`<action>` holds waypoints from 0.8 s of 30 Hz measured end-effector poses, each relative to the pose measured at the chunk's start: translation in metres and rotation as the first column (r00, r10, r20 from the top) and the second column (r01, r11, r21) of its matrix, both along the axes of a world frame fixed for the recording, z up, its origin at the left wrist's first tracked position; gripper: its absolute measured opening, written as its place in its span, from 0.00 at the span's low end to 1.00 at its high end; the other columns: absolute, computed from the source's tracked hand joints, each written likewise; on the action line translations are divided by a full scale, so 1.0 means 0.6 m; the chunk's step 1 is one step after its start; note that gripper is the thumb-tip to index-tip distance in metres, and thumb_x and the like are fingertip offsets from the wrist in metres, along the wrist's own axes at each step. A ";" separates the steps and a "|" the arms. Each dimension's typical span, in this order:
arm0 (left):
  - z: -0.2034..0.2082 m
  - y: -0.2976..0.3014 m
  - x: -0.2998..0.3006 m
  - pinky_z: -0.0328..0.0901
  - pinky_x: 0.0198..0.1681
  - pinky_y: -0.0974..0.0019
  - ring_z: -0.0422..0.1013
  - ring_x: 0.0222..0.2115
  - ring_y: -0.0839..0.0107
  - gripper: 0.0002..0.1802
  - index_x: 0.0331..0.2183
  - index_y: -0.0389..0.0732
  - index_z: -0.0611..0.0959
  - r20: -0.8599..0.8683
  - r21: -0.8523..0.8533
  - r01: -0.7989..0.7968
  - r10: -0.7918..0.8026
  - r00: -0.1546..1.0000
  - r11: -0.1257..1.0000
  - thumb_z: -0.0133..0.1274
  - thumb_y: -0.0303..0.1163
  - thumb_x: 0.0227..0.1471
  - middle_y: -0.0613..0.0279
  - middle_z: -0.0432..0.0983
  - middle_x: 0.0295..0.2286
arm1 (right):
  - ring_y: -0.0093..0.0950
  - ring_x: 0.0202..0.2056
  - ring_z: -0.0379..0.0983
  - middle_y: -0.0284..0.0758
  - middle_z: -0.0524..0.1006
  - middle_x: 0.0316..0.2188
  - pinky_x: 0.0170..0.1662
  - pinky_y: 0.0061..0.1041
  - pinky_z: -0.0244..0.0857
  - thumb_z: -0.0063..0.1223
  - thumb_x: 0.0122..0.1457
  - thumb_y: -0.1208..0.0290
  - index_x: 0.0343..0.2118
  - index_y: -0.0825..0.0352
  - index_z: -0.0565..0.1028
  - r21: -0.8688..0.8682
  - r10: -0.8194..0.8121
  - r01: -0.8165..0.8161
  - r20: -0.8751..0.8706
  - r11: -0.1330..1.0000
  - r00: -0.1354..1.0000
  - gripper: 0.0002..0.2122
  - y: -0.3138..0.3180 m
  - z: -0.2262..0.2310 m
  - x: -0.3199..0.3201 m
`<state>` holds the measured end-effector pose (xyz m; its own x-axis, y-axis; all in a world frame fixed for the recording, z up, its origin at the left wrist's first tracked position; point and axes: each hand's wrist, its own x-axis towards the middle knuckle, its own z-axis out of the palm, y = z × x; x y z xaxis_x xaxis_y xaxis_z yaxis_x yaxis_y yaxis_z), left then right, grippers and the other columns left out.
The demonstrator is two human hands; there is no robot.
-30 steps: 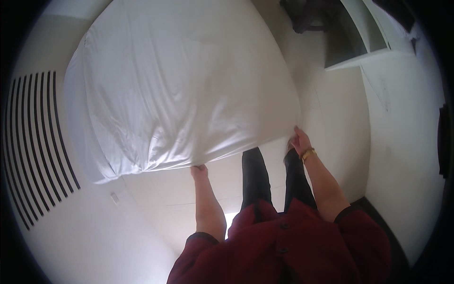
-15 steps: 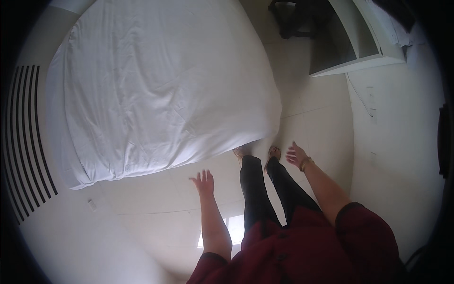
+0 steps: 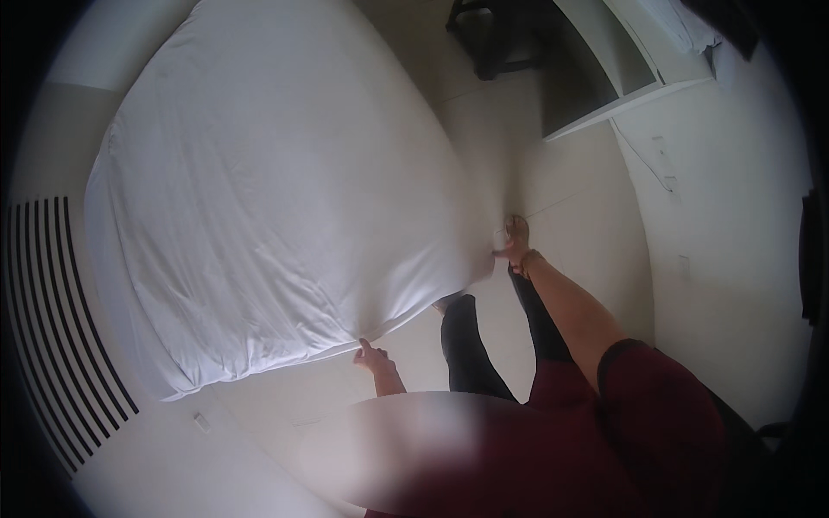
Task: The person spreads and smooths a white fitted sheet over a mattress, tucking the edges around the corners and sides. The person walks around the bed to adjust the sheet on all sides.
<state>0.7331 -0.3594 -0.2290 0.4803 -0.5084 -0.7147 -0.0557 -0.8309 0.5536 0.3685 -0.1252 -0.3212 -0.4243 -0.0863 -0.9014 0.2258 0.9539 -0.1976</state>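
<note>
A white bed sheet (image 3: pixel 250 164) covers the bed, with wrinkles running along its near left part. At the sheet's near edge, my left hand (image 3: pixel 375 356) is closed on the hem, thumb on top, and the cloth is drawn up into folds there. My right hand (image 3: pixel 517 253), a bracelet at its wrist, is at the bed's right near corner. Its fingers are closed on the sheet's edge, though slightly blurred. A pale blurred shape close to the view hides most of my left forearm.
My legs (image 3: pixel 471 350) stand close against the bed on a light tiled floor (image 3: pixel 570 233). Right of the bed are a dark stool (image 3: pixel 492 65) and a white shelf unit (image 3: pixel 639 108). A wire (image 3: pixel 643 155) hangs on the right wall. Dark slats (image 3: pixel 52 319) line the left.
Both hands were open and apart from the bed; now they have hold of the sheet at its near edge and right corner. New folds run from the left hand.
</note>
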 end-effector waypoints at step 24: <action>0.559 0.092 -0.761 0.61 0.42 0.62 0.67 0.40 0.60 0.26 0.47 0.42 0.71 -0.111 -0.931 0.310 -0.959 0.262 0.192 0.53 0.44 0.49 0.53 0.69 0.39 | 0.22 0.27 0.65 0.33 0.67 0.20 0.33 0.25 0.60 0.53 0.52 0.67 0.26 0.68 0.71 -0.707 0.399 -0.494 -0.316 0.507 0.861 0.09 -0.035 0.235 -0.300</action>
<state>0.2766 -0.3042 0.1062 -0.6851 -0.7078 0.1722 0.2344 0.0096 0.9721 0.1883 -0.1460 -0.1802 -0.2131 -0.9019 -0.3757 -0.2526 0.4223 -0.8705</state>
